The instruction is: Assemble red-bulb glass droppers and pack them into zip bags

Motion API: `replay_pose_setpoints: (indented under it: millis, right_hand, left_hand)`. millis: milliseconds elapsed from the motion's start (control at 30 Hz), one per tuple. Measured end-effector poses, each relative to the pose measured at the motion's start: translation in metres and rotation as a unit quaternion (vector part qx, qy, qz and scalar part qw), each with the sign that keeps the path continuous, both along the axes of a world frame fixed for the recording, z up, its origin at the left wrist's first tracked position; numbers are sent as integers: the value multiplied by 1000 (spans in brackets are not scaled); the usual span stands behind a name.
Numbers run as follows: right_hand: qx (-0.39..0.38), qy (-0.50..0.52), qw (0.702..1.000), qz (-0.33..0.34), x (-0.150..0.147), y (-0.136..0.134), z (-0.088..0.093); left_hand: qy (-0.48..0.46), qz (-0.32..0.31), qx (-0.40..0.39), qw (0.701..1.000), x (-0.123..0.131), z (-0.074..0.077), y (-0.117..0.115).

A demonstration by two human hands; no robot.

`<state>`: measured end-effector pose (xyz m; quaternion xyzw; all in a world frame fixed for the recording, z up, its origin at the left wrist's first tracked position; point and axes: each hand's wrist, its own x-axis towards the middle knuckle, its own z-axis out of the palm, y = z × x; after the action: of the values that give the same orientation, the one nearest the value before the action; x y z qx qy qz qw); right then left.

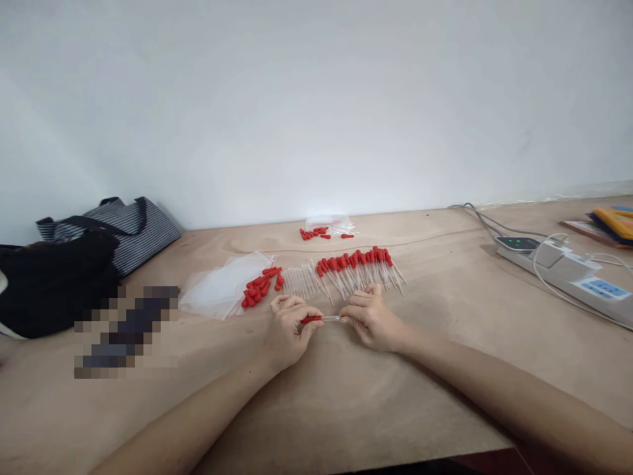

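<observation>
Between thumb and fingers, my left hand (pixel 291 330) pinches a red rubber bulb (pixel 311 319). My right hand (pixel 370 320) grips the other end of a clear dropper tube (pixel 331 318), which lies level and meets the bulb's mouth. How deep the tube sits in the bulb I cannot tell. Just beyond my right hand lies a row of droppers with red bulbs (pixel 353 260). Left of that row are several bare clear tubes (pixel 299 280). A pile of loose red bulbs (pixel 260 287) rests on the near edge of some clear plastic bags (pixel 217 284).
Against the wall are more red bulbs (pixel 311 233) and thin tubes by a plastic bag (pixel 326 223). A striped bag (pixel 158 227) and a black bag (pixel 54 284) stand left, near a blurred dark object (pixel 131 330). At right are a power strip (pixel 603 290), cables and a small black device (pixel 517 244).
</observation>
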<state>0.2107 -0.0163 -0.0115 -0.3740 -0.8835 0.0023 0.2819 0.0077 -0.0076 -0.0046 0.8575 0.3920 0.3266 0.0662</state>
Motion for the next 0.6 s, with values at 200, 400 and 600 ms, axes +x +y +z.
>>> replay_pose_setpoints:
  millis: [200, 400, 600]
  right_hand:
    - [-64, -13, 998, -10, 2, 0, 6]
    - [-86, -14, 990, -115, -2, 8, 12]
    - [-140, 26, 940, -311, -30, 32, 16]
  left_hand:
    - [15, -5, 0, 1000, 0, 1, 2]
    - [63, 109, -7, 992, -20, 8, 19]
    - [126, 293, 7, 948, -57, 16, 43]
